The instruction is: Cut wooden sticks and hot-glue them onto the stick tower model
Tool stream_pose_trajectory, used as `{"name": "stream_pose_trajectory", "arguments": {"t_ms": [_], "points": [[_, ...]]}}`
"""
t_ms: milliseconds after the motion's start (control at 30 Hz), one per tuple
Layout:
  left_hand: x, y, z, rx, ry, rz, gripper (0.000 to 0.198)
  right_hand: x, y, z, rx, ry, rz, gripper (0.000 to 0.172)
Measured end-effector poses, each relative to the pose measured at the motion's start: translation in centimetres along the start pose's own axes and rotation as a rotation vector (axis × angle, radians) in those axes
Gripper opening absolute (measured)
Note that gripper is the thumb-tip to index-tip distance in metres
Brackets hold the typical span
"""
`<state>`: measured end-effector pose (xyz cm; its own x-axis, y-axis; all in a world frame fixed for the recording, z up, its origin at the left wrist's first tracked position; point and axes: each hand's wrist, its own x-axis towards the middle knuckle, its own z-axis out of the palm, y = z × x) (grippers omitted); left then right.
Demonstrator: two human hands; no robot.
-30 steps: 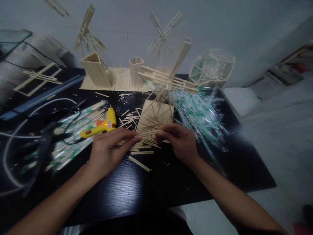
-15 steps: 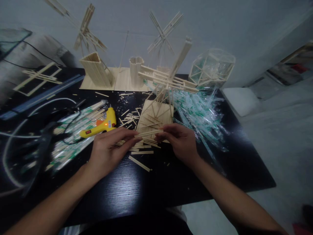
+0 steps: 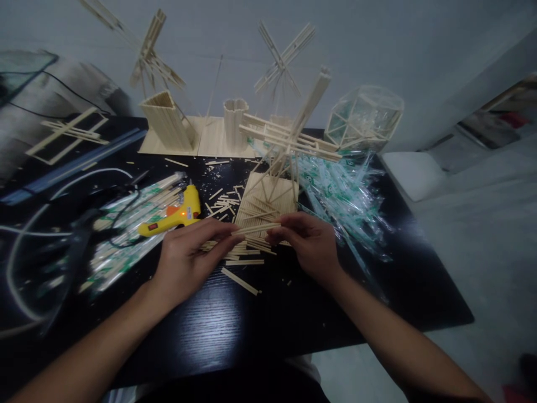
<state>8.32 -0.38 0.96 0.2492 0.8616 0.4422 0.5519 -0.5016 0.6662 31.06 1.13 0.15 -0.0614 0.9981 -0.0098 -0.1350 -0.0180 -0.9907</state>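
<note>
Between my two hands a short pair of thin wooden sticks (image 3: pixel 257 228) lies level, side by side. The fingers of my left hand (image 3: pixel 191 252) pinch its left end, and my right hand (image 3: pixel 310 240) pinches the right end. Just beyond them stands a stick-built windmill (image 3: pixel 289 140) on a slatted wooden base (image 3: pixel 268 193). Loose cut sticks (image 3: pixel 239 281) lie on the table below the hands. A yellow glue gun (image 3: pixel 174 215) with a lit orange light rests on its side to the left of my left hand.
Plastic-wrapped stick bundles (image 3: pixel 130 235) and a white cable (image 3: pixel 20 302) lie on the left of the black table (image 3: pixel 335 324). Crumpled clear wrappers (image 3: pixel 344 190) spread at right. Along the back stand a triangular stick tower (image 3: pixel 168 123), a round stick tower (image 3: pixel 235 126) and a wooden-framed polyhedron (image 3: pixel 364 117).
The whole view has shifted very slightly. Both hands keep the same pinch on the sticks, and nothing else has visibly moved.
</note>
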Motion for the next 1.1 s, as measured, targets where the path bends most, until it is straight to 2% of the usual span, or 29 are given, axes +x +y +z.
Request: {"name": "stream_pose_trajectory", "arguments": {"t_ms": [233,533,800,1100], "points": [[0.3,0.15,0.08,-0.005,-0.017,-0.008,0.021,0.13,0.1,-0.04,-0.014,0.004,0.014,0.018],[0.15,-0.32,0.35,-0.03,-0.007,-0.074,0.014,0.09,0.42,0.05,-0.021,-0.005,0.027,0.018],[0.15,-0.35,0.21,-0.015,-0.017,-0.092,0.015,-0.04,0.05,-0.19,-0.055,-0.067,-0.031,0.028],[0.22,-0.32,0.14,-0.004,-0.014,-0.073,0.013,0.17,0.35,-0.37,-0.068,-0.058,-0.028,0.027]]}}
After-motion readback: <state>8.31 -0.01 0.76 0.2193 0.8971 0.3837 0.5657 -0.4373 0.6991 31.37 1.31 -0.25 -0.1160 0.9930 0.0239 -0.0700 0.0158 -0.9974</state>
